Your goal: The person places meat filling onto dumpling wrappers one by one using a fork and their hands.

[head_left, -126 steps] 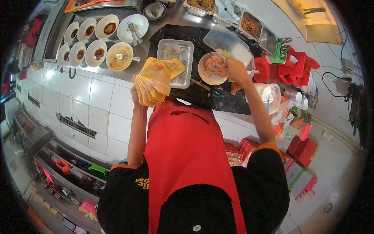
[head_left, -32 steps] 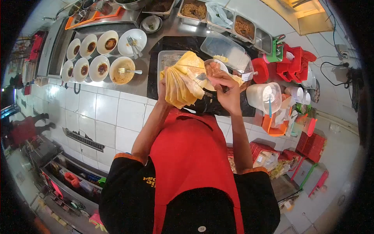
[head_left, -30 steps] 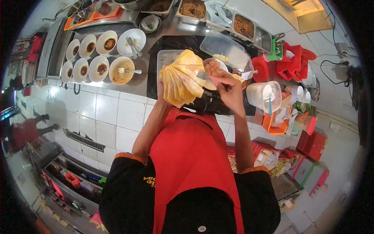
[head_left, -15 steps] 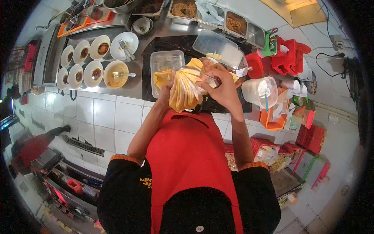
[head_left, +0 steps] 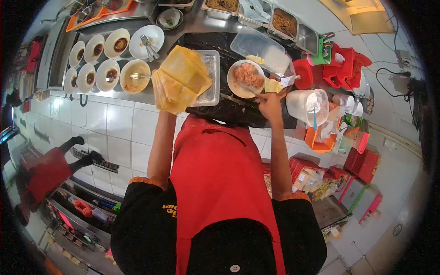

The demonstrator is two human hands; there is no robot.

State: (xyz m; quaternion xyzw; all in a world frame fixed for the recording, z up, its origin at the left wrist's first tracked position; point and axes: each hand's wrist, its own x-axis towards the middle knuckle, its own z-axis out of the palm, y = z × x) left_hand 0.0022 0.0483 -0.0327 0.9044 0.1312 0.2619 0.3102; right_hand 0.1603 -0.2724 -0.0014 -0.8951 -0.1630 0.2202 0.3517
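A fanned stack of yellow dough wrappers rests in my left hand, whose fingers are hidden beneath it. The stack is above a clear plastic tray. My right hand is at the lower right rim of a white bowl of pinkish ground meat. Its fingers are closed around what looks like a thin handle, too small to make out. One loose yellow wrapper lies just above this hand, with a clear plastic lid farther back.
Several bowls with dark sauce stand at the left, near a plate with forks and a bowl with a fork. To the right are a tub of white powder and red baskets. Metal food pans line the back.
My left hand has carried the wrapper stack leftward, and the stack has spread flatter. My right hand has left the stack and moved down to the right, beside the meat bowl, now in full view.
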